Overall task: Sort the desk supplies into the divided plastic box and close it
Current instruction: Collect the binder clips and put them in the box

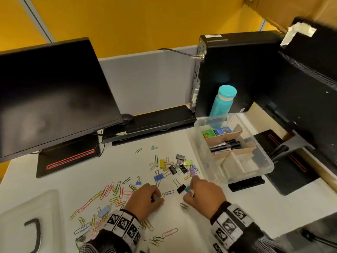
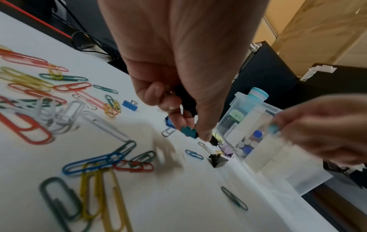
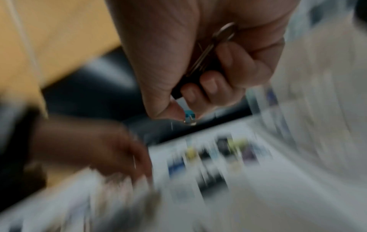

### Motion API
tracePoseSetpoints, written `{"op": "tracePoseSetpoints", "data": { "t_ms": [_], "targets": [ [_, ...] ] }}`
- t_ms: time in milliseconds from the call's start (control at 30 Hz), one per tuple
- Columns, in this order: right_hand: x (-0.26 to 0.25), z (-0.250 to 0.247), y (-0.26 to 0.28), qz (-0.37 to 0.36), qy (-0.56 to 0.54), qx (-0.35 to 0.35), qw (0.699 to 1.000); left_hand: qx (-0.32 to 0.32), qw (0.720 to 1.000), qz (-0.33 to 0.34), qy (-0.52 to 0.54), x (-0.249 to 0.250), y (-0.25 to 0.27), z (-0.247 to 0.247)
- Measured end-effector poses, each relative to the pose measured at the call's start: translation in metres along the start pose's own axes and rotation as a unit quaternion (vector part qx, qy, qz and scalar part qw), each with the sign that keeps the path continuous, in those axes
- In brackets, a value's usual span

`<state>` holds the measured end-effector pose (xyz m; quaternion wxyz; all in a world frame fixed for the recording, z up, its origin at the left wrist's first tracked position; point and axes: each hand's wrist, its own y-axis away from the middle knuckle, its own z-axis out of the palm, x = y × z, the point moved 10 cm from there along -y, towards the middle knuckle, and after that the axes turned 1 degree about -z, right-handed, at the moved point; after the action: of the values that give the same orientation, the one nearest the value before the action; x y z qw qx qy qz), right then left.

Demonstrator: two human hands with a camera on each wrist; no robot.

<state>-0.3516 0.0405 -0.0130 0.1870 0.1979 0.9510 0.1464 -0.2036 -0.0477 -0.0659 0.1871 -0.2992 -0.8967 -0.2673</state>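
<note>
Mostly blurred right-wrist view, both hands [image 1: 144, 198] [image 1: 204, 194] pinching small binder clips [image 2: 188, 131].

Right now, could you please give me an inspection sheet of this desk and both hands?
Surface: white desk, strewn with supplies.
Job's things: open box with cardboard dividers holds markers; binder clips and paper clips lie loose on the desk.
Clutter: teal bottle behind the box; clear lid at the near left.
Hands: left hand pinches a teal clip; right hand grips a black clip and pinches a small teal clip.
Cables: black cable at the computer tower.
Surroundings: monitor, yellow wall.
</note>
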Motion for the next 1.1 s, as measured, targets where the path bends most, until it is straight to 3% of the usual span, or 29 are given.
{"op": "tracePoseSetpoints", "data": {
  "t_ms": [167, 233, 300, 400, 600, 700, 767, 867, 1000, 1100],
  "targets": [
    [0.043, -0.107, 0.024, 0.040, -0.044, 0.204, 0.977, 0.012, 1.000, 0.005, 0.021, 0.001, 0.003, -0.003],
    [0.066, -0.118, 0.014, 0.076, 0.002, 0.201, 0.977, 0.020, 0.999, 0.003, 0.033, 0.001, 0.004, -0.004],
    [0.079, -0.107, -0.006, 0.096, 0.051, 0.148, 0.983, 0.027, 0.999, 0.000, 0.045, 0.001, 0.005, -0.006],
    [0.082, -0.092, -0.029, 0.081, 0.057, 0.117, 0.988, 0.030, 0.998, 0.000, 0.062, 0.003, 0.007, -0.008],
    [0.097, -0.095, -0.023, 0.025, -0.150, 0.214, 0.965, 0.033, 0.997, 0.009, 0.068, 0.011, 0.016, -0.008],
    [0.121, -0.105, 0.000, 0.030, -0.161, 0.305, 0.938, 0.034, 0.997, 0.013, 0.070, 0.021, 0.018, -0.008],
    [0.143, -0.104, 0.013, 0.073, -0.116, 0.333, 0.933, 0.042, 0.996, 0.037, 0.066, 0.041, 0.016, -0.013],
    [0.165, -0.089, 0.018, 0.128, -0.062, 0.323, 0.936, 0.054, 0.991, 0.109, 0.051, 0.100, 0.007, -0.026],
    [0.168, -0.080, 0.013, 0.138, -0.037, 0.316, 0.938, 0.072, 0.972, 0.224, -0.003, 0.200, -0.010, -0.034],
    [0.169, -0.078, 0.012, 0.135, -0.026, 0.309, 0.941, 0.064, 0.955, 0.270, -0.109, 0.255, -0.038, -0.016]
  ]
}}
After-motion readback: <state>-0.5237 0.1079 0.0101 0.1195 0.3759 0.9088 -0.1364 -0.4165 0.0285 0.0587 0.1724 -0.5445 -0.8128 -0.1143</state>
